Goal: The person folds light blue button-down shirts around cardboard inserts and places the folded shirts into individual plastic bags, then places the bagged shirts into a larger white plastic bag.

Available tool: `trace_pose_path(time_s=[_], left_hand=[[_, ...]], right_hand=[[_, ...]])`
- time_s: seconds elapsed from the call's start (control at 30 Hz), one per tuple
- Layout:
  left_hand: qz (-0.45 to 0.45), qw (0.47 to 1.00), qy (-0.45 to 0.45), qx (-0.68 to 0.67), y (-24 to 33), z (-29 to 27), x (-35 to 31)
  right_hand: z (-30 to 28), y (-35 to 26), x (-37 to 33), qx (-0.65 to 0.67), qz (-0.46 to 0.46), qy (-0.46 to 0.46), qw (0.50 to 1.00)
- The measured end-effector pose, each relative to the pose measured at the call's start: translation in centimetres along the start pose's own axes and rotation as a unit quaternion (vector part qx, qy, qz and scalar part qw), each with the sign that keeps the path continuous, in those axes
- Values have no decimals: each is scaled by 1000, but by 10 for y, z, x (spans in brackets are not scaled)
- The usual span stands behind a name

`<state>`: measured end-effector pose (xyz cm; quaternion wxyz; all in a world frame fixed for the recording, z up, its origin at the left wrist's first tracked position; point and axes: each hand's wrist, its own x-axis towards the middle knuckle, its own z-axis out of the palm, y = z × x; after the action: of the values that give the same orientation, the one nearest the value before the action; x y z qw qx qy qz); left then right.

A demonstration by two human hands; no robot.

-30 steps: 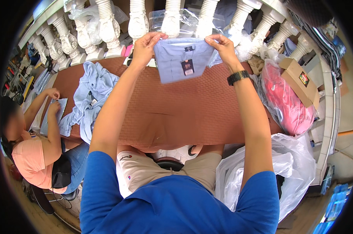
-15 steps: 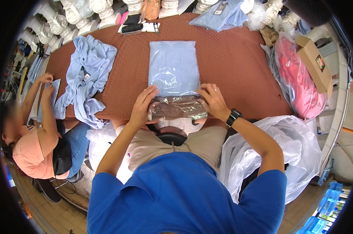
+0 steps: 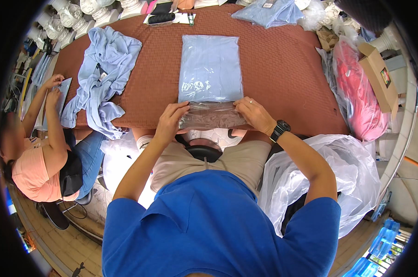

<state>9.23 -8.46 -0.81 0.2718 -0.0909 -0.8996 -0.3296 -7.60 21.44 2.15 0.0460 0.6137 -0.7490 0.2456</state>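
And there, midway along the near edge of the brown textured tablecloth (image 3: 283, 78), lay a flat clear plastic bag (image 3: 210, 87) of folded light-blue fabric (image 3: 210, 60), likely light, soft, slippery, best held where left hand (image 3: 172, 119) and right hand (image 3: 256, 115) pinched its flap corners!

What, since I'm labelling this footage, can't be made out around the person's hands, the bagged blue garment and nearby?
In the head view:
Underside of the blue garment: hidden against the brown tablecloth.
Whether left hand and right hand pinch the clear flap: their undersides face away.
Most contents of the white plastic bag: covered by its folds.
Top of the orange-brown item: cut off by the upper edge.
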Motion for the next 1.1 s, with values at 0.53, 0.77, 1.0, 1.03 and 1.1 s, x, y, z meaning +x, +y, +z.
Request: trace_pose_path(time_s=[0.53, 0.77, 1.0, 1.03, 1.1], left_hand=[[-161, 982, 45, -86, -13, 12, 27], [-230, 969, 60, -61, -9, 19, 37], [-206, 974, 98, -14, -8, 23, 39], [-198, 975, 104, 10, -9, 24, 41], [-247, 964, 85, 43, -13, 26, 44]], right_hand=[[13, 6, 3, 90, 187, 113, 972], [24, 19, 16, 138, 263, 137, 945], [22, 12, 31, 91, 361, 101, 923], [22, 12, 32, 82, 373, 97, 919], [23, 13, 36, 63, 398, 89, 911]])
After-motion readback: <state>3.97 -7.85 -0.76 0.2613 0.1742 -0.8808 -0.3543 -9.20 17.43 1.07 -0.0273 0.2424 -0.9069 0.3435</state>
